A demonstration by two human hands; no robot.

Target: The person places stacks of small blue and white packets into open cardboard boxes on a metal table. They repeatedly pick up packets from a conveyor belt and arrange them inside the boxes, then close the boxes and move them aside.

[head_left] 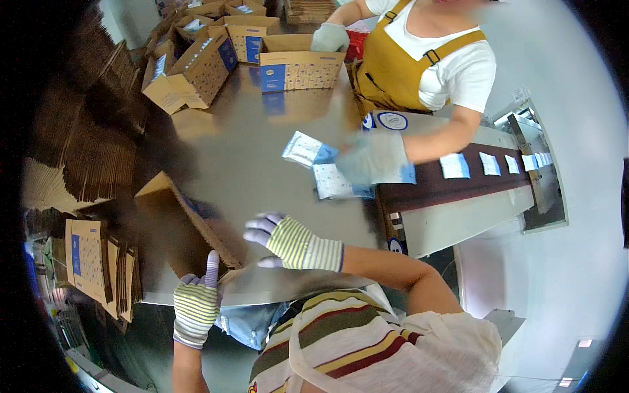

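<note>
Both my hands wear striped knit gloves. My left hand (196,302) grips the near edge of an open brown cardboard box (171,226) lying on its side at the front of the metal table (262,144), thumb up. My right hand (288,241) hovers with its fingers apart just right of the box's open flap, touching nothing I can see. Beyond it, several blue-and-white packets (321,167) lie on the table, where a gloved hand (372,158) of the person opposite rests on them.
The person in a mustard apron stands across the table, the other gloved hand (329,37) on an upright printed carton (298,69). More open cartons (196,69) crowd the far left. A dark conveyor belt (472,180) carries packets at right. Flat carton stacks (98,262) lie at left.
</note>
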